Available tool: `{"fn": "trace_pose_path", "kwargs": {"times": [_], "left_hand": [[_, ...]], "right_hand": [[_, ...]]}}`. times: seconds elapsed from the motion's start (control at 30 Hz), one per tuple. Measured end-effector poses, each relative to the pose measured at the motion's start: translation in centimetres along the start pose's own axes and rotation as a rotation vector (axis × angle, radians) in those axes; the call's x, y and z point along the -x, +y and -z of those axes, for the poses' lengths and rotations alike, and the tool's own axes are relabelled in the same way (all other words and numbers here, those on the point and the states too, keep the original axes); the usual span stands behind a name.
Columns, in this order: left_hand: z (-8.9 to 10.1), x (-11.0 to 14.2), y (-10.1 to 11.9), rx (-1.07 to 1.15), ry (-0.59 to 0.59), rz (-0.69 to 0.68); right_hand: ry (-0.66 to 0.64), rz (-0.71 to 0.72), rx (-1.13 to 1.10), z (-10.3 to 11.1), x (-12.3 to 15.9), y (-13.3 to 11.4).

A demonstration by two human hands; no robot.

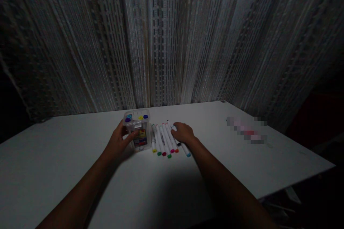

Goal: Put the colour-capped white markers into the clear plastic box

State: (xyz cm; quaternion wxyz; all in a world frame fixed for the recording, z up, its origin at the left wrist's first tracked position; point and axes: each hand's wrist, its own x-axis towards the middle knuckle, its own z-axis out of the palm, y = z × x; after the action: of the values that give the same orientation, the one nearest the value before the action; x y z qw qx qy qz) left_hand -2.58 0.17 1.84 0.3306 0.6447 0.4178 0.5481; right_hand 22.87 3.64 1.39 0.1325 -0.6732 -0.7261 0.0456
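Forearms (228,179): enter from the bottom edge, lower left and lower right of the frame.
Left hand (120,139): wrapped around the clear container (145,125), thumb across its front.
Container's place: upright on the table (80,150), left of frame centre.
White markers (165,139): side by side in mid-frame, between both hands, just right of the clear container.
Right hand (184,133): fingers curled over the upper part of the blue-tipped marker (185,149), rightmost there; whether it grips, I cannot tell.
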Motion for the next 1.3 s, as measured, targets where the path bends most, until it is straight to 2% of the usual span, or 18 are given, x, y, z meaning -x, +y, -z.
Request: {"fn": "trace_pose_path", "kwargs": {"times": [0.43,1.3], "left_hand": [[-0.16,0.04,0.52,0.007,0.005,-0.01],[-0.04,0.01,0.04,0.002,-0.007,-0.028]], "right_hand": [[-0.002,0.009,0.019,0.14,0.02,-0.05],[0.023,0.019,-0.009,-0.19,-0.16,0.09]]}}
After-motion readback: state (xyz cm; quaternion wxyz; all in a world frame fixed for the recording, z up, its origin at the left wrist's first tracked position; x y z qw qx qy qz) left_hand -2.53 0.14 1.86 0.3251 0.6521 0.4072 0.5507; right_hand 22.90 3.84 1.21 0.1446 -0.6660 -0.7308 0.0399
